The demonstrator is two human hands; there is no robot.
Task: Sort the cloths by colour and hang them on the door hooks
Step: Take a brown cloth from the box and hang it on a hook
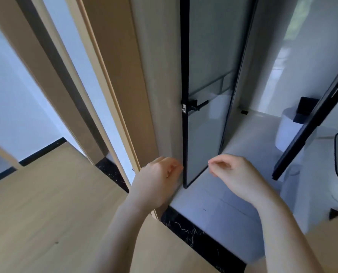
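In the head view, the left hand (160,174) and right hand (235,174) hover loosely curled and empty, either side of the black-framed glass door (205,56); no cloths or hooks show, though cloths should be soft, light, best pinched along an edge.

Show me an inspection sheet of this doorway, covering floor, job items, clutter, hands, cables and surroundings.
Surface: wood floor, black marble threshold, pale tiles beyond.
Job's things: no cloths or hooks seen; black-framed glass door stands open, seen edge-on, with handle.
Clutter: nothing seen.
Hands: left hand and right hand either side of the door's edge, fingers loosely curled, holding nothing.
Cables: nothing seen.
Surroundings: wooden door frame; blurred white bathroom fixtures at right.
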